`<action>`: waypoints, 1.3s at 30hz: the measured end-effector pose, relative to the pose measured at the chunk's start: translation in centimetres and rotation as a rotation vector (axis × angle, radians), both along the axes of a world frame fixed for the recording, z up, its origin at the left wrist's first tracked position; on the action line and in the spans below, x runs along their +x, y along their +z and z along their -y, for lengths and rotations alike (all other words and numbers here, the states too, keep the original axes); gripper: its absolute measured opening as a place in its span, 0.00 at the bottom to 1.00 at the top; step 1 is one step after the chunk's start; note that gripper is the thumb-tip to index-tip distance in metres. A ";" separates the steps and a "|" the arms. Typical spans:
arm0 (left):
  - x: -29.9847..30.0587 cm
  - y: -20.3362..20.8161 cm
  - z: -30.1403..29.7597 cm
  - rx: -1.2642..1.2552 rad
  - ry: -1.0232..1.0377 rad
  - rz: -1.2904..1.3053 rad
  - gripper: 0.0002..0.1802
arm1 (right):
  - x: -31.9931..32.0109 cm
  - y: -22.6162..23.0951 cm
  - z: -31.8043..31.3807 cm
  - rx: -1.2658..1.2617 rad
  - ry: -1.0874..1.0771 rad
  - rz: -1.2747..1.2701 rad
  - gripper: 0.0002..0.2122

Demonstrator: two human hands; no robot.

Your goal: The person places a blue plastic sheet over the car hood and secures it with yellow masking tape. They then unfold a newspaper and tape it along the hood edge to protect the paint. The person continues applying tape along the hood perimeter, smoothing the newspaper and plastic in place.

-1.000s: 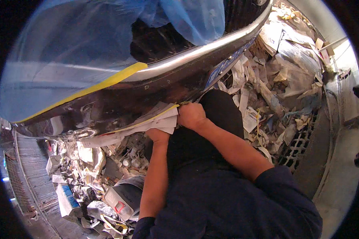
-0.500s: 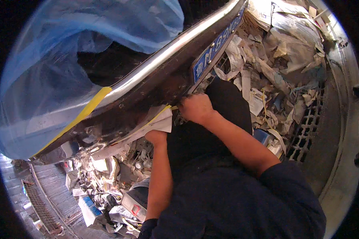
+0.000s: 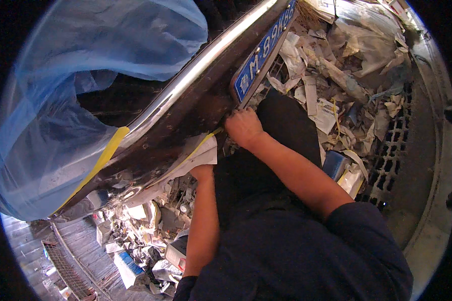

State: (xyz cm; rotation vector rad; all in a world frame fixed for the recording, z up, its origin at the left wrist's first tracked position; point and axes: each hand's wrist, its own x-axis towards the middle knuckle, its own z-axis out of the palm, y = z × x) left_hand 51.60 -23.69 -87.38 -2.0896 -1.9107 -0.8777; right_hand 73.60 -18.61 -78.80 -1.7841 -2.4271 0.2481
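Observation:
A dark, shiny car bumper (image 3: 186, 113) with a bright chrome strip slants across the view. Along its lower edge runs a sheet of masking paper (image 3: 193, 158), edged with yellow masking tape (image 3: 200, 146). My right hand (image 3: 243, 128) is closed at the bumper's lower edge, just below the blue licence plate (image 3: 263, 55), where the tape's end runs into its fingers. My left hand (image 3: 202, 171) reaches up under the paper's hanging edge. Its fingers are hidden behind the sheet.
Blue plastic film (image 3: 50, 125) covers the left side, bordered by a wide yellow tape strip (image 3: 98, 163). Crumpled paper scraps (image 3: 331, 75) litter the floor around my legs. Metal floor grating (image 3: 389, 155) lies at right, more grating (image 3: 65, 268) at lower left. A blue box (image 3: 335, 165) lies near my right forearm.
The view has shifted a little, so the bumper and film sit further left and lower. Both hands stay at the bumper's lower edge, the right one still at the tape's end.

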 end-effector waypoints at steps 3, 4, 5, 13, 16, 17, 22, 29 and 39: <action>0.1 -1.8 -0.7 -0.104 -0.012 0.091 0.20 | 0.3 -0.4 -0.1 -0.013 0.012 0.003 0.07; -0.1 -3.2 -0.5 -0.180 0.032 0.193 0.20 | 0.3 -0.5 -0.3 -0.013 0.025 0.004 0.07; -1.6 -6.1 0.9 -0.264 0.161 0.380 0.19 | -0.8 0.5 -0.4 -0.018 0.047 -0.017 0.07; 3.8 -5.5 -0.8 -0.565 0.358 0.503 0.29 | -0.8 0.1 -0.9 -0.098 0.005 0.001 0.10; 7.0 -3.7 -1.2 -0.504 0.387 0.499 0.35 | 0.4 -0.1 -0.5 -0.064 0.013 -0.048 0.13; 7.8 -3.9 -1.1 -0.492 0.418 0.568 0.36 | 0.4 -0.8 0.3 -0.023 -0.007 -0.078 0.13; 9.3 0.2 -0.4 -0.566 0.449 0.862 0.38 | 0.4 0.5 5.0 0.198 0.250 -0.095 0.08; 6.5 -4.8 1.7 -0.291 0.166 0.698 0.33 | 1.4 2.4 7.6 0.166 0.569 -0.247 0.10; -12.9 3.8 9.7 0.575 0.520 1.541 0.26 | -2.6 4.4 10.4 -0.152 0.904 -0.469 0.14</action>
